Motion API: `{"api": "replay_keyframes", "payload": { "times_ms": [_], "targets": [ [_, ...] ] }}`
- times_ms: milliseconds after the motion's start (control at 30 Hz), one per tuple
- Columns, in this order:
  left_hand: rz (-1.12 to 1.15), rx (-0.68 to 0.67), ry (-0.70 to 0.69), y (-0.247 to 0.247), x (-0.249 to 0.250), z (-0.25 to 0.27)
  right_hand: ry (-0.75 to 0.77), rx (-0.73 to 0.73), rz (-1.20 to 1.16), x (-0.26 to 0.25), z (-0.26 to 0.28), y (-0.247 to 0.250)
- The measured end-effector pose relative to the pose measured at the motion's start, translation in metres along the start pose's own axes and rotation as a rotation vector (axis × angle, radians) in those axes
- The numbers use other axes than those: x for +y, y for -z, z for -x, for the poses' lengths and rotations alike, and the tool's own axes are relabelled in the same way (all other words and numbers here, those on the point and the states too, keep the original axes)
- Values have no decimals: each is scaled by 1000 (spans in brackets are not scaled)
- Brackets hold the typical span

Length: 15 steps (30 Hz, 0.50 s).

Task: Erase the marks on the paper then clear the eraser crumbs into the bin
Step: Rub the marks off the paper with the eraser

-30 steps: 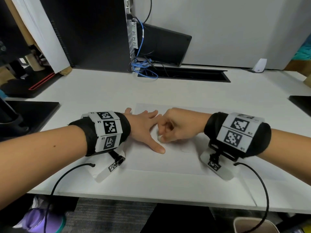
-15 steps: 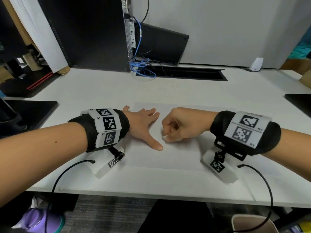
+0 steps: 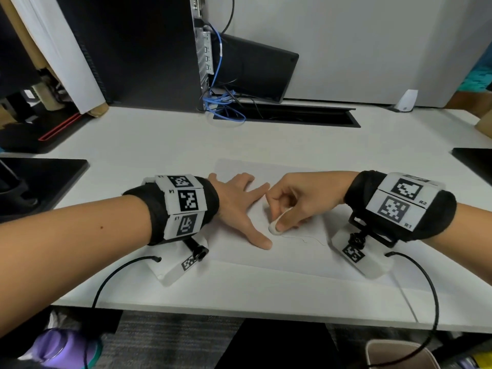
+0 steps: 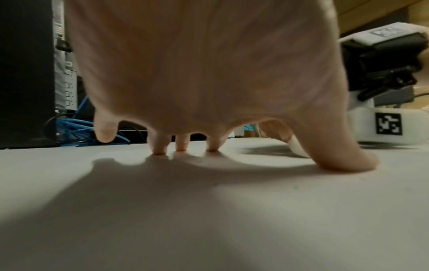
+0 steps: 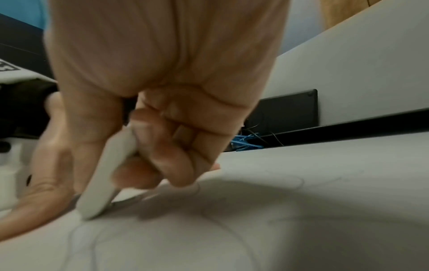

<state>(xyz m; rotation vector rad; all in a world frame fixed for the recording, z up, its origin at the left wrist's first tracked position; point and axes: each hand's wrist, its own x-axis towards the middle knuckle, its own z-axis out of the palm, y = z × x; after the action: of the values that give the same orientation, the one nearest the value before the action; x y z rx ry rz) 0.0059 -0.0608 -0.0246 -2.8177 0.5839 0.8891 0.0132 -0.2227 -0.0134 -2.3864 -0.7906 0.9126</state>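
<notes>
Risk assessment: the paper (image 3: 266, 251) is a thin loose sheet on the white worktop (image 3: 159, 134), restrained only by the left hand (image 3: 237, 206), which lies flat with fingers spread and straight, thumb tip pressed down just beside the eraser (image 3: 274, 227). If that pressure eases during a stroke, the sheet is likely to buckle, crease or tear under the rubbing. A stroke running too far left would strike the thumb.

The right hand (image 3: 298, 201) pinches the eraser between thumb and curled fingers, its lower end touching the paper. The eraser is small, white and rounded, tilted in the grip.

Faint thin pencil marks (image 3: 303, 238) remain just right of the eraser; erasing is judged incomplete. Crumbs cannot be made out. The bin (image 3: 372, 350) sits below the worktop's near edge, well apart from the paper, so crumbs may scatter in transfer.
</notes>
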Motion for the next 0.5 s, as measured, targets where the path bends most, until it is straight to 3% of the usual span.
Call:
{"api": "replay_keyframes", "payload": {
  "times_ms": [167,300,433,500],
  "targets": [
    [13,1,9,-2,1,-3,26,265,191,5,-6,7],
    [15,5,21,0,2,-2,24,37,46,3,1,2],
    [9,11,19,1,4,-2,39,264,186,7,-5,7],
    [14,10,24,1,4,-2,27,215,118,6,-2,6]
  ]
}}
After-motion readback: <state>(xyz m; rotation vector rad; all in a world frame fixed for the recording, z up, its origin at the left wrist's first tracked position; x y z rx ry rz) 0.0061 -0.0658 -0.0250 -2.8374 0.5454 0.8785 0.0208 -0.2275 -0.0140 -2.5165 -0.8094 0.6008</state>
